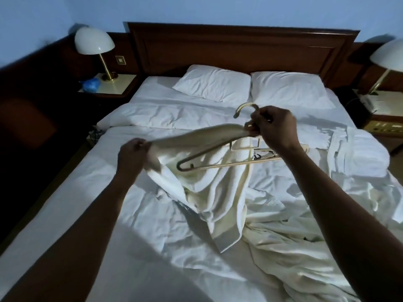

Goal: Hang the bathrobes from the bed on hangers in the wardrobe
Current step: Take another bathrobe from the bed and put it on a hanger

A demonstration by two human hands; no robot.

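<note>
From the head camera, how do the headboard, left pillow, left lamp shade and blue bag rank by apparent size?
Headboard, then left pillow, then left lamp shade, then blue bag, clearly smallest.

Two pillows [212,83] [290,89], two lamps [94,41] [390,54], two hands [133,155] [273,129], one held hanger [218,165], one held bathrobe [218,192].

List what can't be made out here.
Head view:
- hanger: its right end is hidden behind the right forearm; its neck is inside the right hand's grip.
- bathrobe: the part the left hand pinches is blurred.
- right lamp: cut off by the right edge.
- wardrobe: out of frame.
- blue thing on the nightstand: too dim to identify.
</note>
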